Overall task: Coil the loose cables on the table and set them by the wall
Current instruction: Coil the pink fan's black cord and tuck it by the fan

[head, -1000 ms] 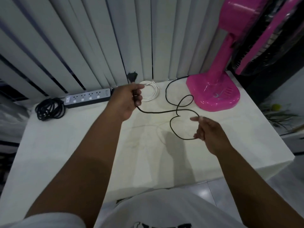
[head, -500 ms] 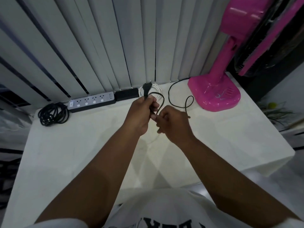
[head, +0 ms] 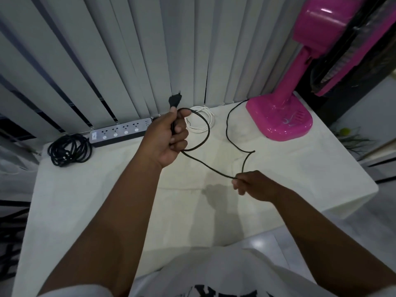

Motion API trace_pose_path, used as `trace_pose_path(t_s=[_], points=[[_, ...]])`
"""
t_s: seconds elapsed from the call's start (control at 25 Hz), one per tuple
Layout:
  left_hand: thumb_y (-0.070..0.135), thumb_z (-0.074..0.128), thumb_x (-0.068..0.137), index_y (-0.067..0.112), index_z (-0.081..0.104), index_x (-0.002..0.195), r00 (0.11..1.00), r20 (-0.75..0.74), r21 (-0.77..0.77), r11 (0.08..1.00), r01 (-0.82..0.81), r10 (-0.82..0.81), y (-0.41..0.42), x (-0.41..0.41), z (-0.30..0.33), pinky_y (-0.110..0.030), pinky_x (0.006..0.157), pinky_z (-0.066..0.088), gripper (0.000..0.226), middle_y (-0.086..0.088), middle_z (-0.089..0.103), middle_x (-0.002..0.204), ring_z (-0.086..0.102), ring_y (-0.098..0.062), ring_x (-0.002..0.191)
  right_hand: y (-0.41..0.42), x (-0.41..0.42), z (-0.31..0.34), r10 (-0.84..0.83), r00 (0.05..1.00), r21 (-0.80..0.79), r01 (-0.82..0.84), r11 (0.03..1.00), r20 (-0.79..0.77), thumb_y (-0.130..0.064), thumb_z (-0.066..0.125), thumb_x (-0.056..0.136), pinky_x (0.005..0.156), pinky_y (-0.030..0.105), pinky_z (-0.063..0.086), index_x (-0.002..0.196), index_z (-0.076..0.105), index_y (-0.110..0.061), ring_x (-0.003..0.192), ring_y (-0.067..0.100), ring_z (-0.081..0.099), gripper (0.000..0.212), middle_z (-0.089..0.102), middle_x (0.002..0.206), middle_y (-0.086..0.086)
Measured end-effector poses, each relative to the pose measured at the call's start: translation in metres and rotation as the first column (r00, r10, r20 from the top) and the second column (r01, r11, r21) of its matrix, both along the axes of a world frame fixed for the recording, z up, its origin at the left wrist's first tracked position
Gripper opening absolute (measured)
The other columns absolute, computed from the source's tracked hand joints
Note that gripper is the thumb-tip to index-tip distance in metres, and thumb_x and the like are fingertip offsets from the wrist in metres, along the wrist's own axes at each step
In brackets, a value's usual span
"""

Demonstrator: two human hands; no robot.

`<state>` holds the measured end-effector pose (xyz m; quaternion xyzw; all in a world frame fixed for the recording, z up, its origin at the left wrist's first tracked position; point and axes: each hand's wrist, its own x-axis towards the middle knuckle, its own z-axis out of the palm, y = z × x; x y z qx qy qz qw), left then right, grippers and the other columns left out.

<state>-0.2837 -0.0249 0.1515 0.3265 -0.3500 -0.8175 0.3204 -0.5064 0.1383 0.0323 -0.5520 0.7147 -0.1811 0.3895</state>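
The thin black power cable [head: 205, 166] hangs above the middle of the white bench [head: 107, 200], strung between both hands. The left hand [head: 166, 139] has its fingers clenched round the plug end and one finished loop; the black two-pin plug [head: 175, 101] sticks up out of the fist, pins pointing up and far, toward the grey vertical blinds [head: 128, 50]. The right hand [head: 254, 185] pinches the cable near and to the right. Between the hands the run slopes from far left to near right; past the pinch it kinks sharply, then curves far to the base of the pink plastic fan [head: 280, 118].

The likely trouble, I judge, is that kink: drawn into the next loop it could twist the coil into a figure-eight. Since the cable seems fixed to the fan, a hard pull might drag or tip the fan. A loose left grip could let the held loop spring open.

Along the far edge lie a coiled white cable [head: 203, 120], a grey power strip [head: 120, 132] and a bundled black cable [head: 68, 150].
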Motion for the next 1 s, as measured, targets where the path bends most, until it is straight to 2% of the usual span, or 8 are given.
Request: trace_pose_path(t_s=[0.12, 0.24, 0.32, 0.44, 0.56, 0.68, 0.88, 1.0], points=[[0.031, 0.038, 0.103, 0.012, 0.061, 0.099, 0.999, 0.013, -0.024, 0.999, 0.039, -0.039, -0.003, 0.012, -0.007, -0.015, 0.037, 0.015, 0.030, 0.005, 0.046, 0.054, 0.023, -0.004, 0.037, 0.003, -0.013, 0.006, -0.362, 0.927, 0.052, 0.359, 0.932, 0.100, -0.040, 0.064, 0.091, 0.052, 0.021, 0.045, 0.068, 0.068, -0.004, 0.045, 0.019, 0.055, 0.043, 0.058, 0.049, 0.012], [0.025, 0.041, 0.103, 0.010, 0.060, 0.100, 0.991, 0.065, -0.041, 0.992, 0.116, -0.113, 0.008, 0.015, -0.018, -0.015, 0.037, 0.021, 0.025, 0.003, 0.051, 0.057, 0.030, -0.005, 0.039, -0.005, -0.007, 0.024, -0.686, 0.656, 0.135, 0.684, 0.716, 0.315, -0.035, 0.067, 0.090, 0.041, 0.022, 0.034, 0.083, 0.068, 0.000, 0.037, 0.018, 0.033, 0.036, 0.040, 0.045, 0.009], [0.021, 0.042, 0.103, 0.010, 0.061, 0.098, 0.982, 0.113, -0.049, 0.987, 0.156, -0.150, 0.016, 0.013, -0.025, -0.016, 0.039, 0.028, 0.023, 0.003, 0.054, 0.060, 0.038, -0.006, 0.043, -0.018, 0.010, 0.046, -0.727, 0.438, 0.248, 0.740, 0.626, 0.529, -0.024, 0.055, 0.097, 0.043, 0.024, 0.034, 0.097, 0.064, 0.000, 0.037, 0.015, 0.028, 0.026, 0.033, 0.044, 0.001], [0.014, 0.042, 0.102, 0.009, 0.062, 0.095, 0.979, 0.117, -0.041, 0.985, 0.170, -0.164, 0.024, 0.009, -0.030, -0.017, 0.041, 0.031, 0.022, 0.002, 0.057, 0.065, 0.041, -0.006, 0.047, -0.031, 0.046, 0.084, -0.568, 0.243, 0.263, 0.700, 0.664, 0.786, -0.018, 0.043, 0.100, 0.052, 0.030, 0.037, 0.110, 0.062, -0.004, 0.046, 0.016, 0.034, 0.025, 0.043, 0.056, 0.002], [0.017, 0.043, 0.102, 0.007, 0.063, 0.095, 0.985, 0.131, 0.005, 0.994, 0.113, -0.113, 0.027, -0.001, -0.028, -0.016, 0.039, 0.020, 0.024, -0.001, 0.055, 0.067, 0.031, -0.004, 0.043, -0.035, 0.073, 0.101, -0.370, 0.487, -0.016, 0.621, 0.783, 0.791, -0.007, 0.046, 0.100, 0.055, 0.026, 0.043, 0.114, 0.066, -0.019, 0.054, 0.015, 0.046, 0.027, 0.055, 0.069, 0.004], [0.027, 0.046, 0.102, 0.006, 0.066, 0.094, 0.979, 0.200, 0.005, 1.000, 0.025, -0.025, 0.029, -0.015, -0.023, -0.018, 0.040, 0.018, 0.030, -0.002, 0.061, 0.072, 0.030, -0.006, 0.044, -0.038, 0.084, 0.097, -0.273, 0.813, -0.326, 0.479, 0.815, 0.514, -0.004, 0.063, 0.091, 0.058, 0.017, 0.047, 0.107, 0.074, -0.020, 0.055, 0.010, 0.057, 0.025, 0.063, 0.074, 0.001], [0.040, 0.055, 0.096, 0.013, 0.069, 0.084, 0.947, 0.308, -0.131, 0.990, -0.053, 0.092, 0.031, -0.039, -0.012, -0.016, 0.040, 0.025, 0.033, 0.001, 0.065, 0.071, 0.035, -0.007, 0.048, -0.043, 0.068, 0.085, -0.253, 0.870, -0.352, 0.416, 0.839, 0.424, -0.018, 0.076, 0.082, 0.053, 0.021, 0.049, 0.077, 0.072, -0.014, 0.055, 0.013, 0.066, 0.007, 0.071, 0.067, 0.002], [0.035, 0.051, 0.099, 0.016, 0.056, 0.072, 0.937, 0.312, -0.203, 0.974, -0.096, 0.157, 0.030, -0.055, -0.009, -0.021, 0.047, 0.029, 0.033, 0.004, 0.052, 0.055, 0.035, -0.011, 0.052, -0.048, 0.038, 0.072, -0.058, 0.992, -0.425, 0.102, 0.900, 0.115, -0.042, 0.056, 0.093, 0.062, 0.025, 0.051, 0.079, 0.067, -0.014, 0.060, 0.007, 0.065, 0.034, 0.070, 0.067, -0.001]])
